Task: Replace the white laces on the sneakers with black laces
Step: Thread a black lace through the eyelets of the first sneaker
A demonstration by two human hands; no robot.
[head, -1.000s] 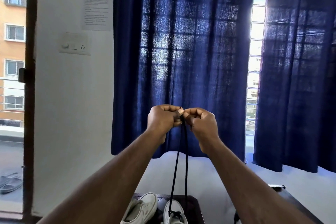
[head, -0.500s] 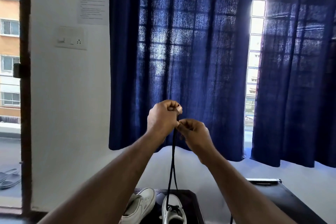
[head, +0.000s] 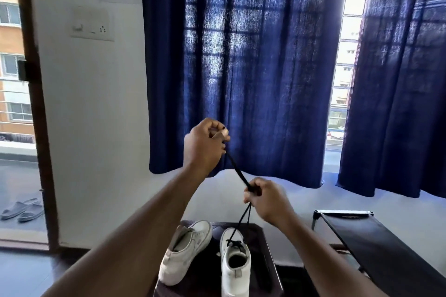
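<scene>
In the head view, we hold the black lace stretched straight between both hands. Our left hand, raised higher, pinches the lace's upper end between thumb and curled fingers. Our right hand, lower down, has its fingers curled round the strands. From there the lace drops to the right sneaker, upright on the dark table, and crosses over its tongue. The other sneaker leans tilted just beside it.

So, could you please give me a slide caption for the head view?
Left hand and right hand hold the black lace taut above a white sneaker.
</scene>
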